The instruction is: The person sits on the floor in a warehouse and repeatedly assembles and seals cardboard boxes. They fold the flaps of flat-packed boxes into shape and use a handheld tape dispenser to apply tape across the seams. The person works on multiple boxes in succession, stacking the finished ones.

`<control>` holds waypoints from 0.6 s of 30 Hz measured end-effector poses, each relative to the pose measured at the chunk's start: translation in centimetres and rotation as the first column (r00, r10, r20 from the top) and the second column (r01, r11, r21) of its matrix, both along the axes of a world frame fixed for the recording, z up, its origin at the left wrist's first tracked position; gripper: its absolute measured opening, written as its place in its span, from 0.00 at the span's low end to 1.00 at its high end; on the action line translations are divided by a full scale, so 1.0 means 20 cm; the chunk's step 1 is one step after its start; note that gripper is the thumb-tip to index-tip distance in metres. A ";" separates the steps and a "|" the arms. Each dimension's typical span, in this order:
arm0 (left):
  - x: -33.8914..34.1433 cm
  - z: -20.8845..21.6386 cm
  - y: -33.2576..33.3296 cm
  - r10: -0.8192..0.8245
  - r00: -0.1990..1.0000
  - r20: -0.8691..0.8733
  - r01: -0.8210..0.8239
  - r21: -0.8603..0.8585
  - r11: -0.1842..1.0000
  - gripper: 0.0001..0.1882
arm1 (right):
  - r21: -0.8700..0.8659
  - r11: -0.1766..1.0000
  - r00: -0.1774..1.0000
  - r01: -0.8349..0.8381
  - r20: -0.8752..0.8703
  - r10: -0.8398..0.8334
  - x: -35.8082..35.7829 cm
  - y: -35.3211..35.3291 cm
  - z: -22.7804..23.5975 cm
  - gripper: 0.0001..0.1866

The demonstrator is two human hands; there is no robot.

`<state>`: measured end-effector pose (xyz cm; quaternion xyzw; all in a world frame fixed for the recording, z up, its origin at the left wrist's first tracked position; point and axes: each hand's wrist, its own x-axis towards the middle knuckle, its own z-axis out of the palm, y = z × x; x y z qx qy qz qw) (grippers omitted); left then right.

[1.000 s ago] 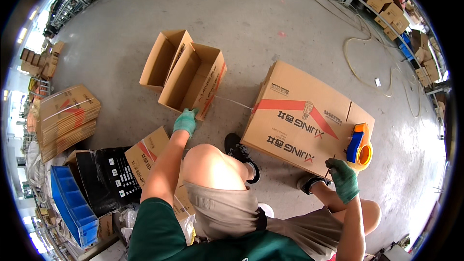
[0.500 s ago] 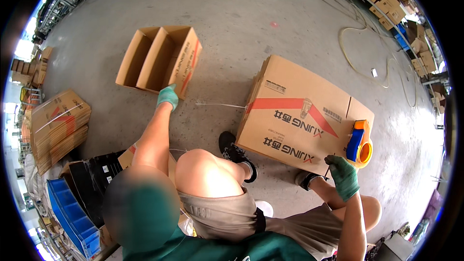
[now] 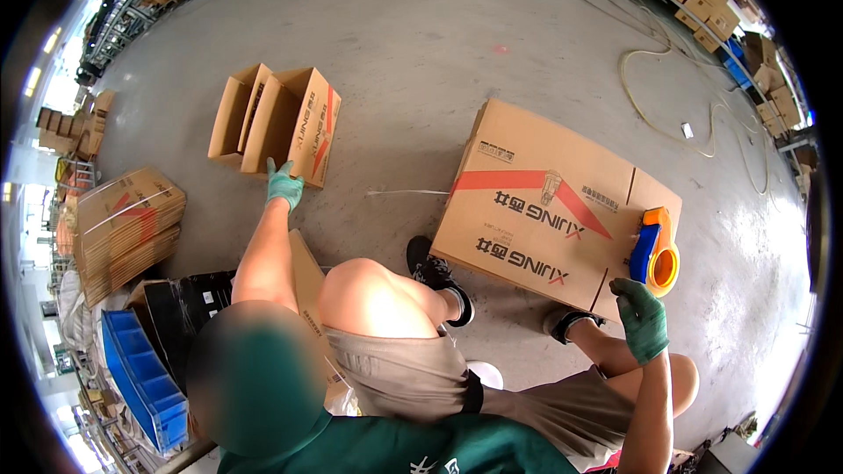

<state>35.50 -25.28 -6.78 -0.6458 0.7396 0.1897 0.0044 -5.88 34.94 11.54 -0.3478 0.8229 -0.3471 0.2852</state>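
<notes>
Two open-topped brown cardboard boxes stand side by side on the floor, ahead and to the left. My left hand [image 3: 284,186], in a green glove, grips the near wall of the right-hand cardboard box [image 3: 313,136], fingers over its rim. The left-hand box [image 3: 230,118] is pressed close beside it. My right hand [image 3: 642,320], also gloved, is curled closed by the near right corner of a pile of flat cartons [image 3: 536,197]; whatever its fingers hold, if anything, is hidden. Just beyond that hand, an orange and blue tape dispenser [image 3: 654,250] lies on the top carton.
Tied flat cartons [image 3: 132,228] are piled at the left. Nearer me are a blue compartment bin [image 3: 145,382] and a black box [image 3: 180,312]. A pale hose [image 3: 625,79] curls over the floor at the right. Shelves with boxes [image 3: 702,4] line the far right.
My left hand and the two boxes have shifted left, and a gap now shows between the boxes' inner walls. My right hand has moved slightly right, staying closed.
</notes>
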 end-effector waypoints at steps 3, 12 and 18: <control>0.05 0.00 0.09 0.043 0.994 0.104 -0.040 -0.039 0.998 0.33 | -0.002 1.000 1.000 -0.004 -0.020 0.004 0.00 0.07 -0.02 0.16; -0.55 0.47 0.31 -0.345 0.870 -0.353 0.426 0.185 0.885 0.23 | 0.252 0.956 0.809 0.148 -0.588 0.030 -0.21 0.05 0.10 0.33; -1.14 0.57 0.86 -0.707 0.645 -0.291 0.764 0.252 0.594 0.23 | 0.555 0.828 0.728 0.076 -0.598 0.334 -0.25 0.01 -0.12 0.38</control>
